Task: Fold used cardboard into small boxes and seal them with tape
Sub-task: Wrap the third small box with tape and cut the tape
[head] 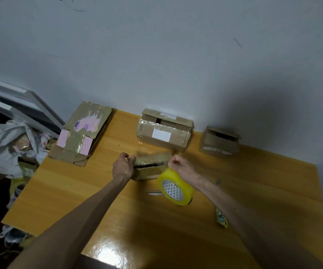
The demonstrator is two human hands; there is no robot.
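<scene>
My two forearms reach out over the glossy near part of the desk (pixel 118 239) to the work in the middle. My left hand (pixel 122 166) has its grip closed round the left end of a small box (pixel 151 167), which sits on the desk between both hands with a dark slot showing along its top. My right hand (pixel 180 165) is at the box's right end with its fingers curled tight. The yellow tape roll (pixel 176 188) hangs just under it, so I take that grip to be holding the tape, though blur hides exactly how. I judge this box is folded and in the middle of being sealed, not finished. At the back, by the wall, a larger box (pixel 163 134) looks wrapped in clear tape but shows a gap between its top flaps. To its right a smaller box (pixel 220 142) also looks open on top. At the left edge a flattened cardboard sheet (pixel 81 134) is unfolded, so at least that one is left to do. A blade (pixel 154 193) lies just beside the roll for cutting the tape.
</scene>
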